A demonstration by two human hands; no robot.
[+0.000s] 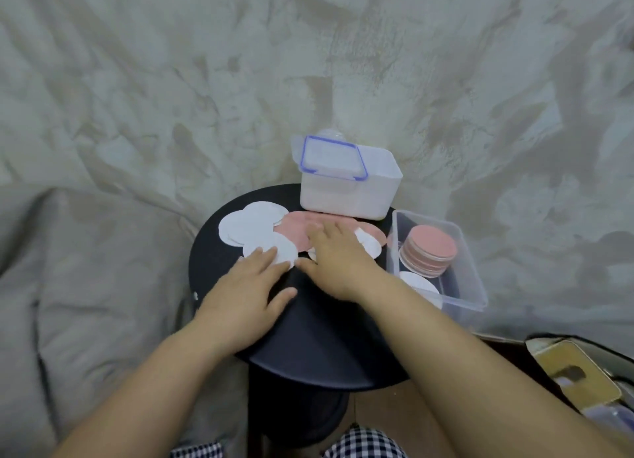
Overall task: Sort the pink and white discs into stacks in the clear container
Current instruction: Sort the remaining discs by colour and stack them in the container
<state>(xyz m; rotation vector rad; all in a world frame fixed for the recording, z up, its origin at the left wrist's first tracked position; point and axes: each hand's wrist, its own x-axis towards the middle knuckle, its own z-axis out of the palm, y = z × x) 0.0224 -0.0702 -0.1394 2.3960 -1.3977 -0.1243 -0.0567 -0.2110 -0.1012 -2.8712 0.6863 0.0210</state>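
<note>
Left hand (247,289) and right hand (338,257) press flat-fingered on overlapping white discs (254,224) and pink discs (293,233); mixed ones may lift together.

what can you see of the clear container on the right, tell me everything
The clear container is a rectangular, lidless tub of see-through plastic with rounded corners and a thick rim. It sits upright at the right side of the round black table. Inside, a stack of pink discs stands at the far end and white discs lie at the near end. The right hand rests on loose discs beside it, not touching it.
</note>
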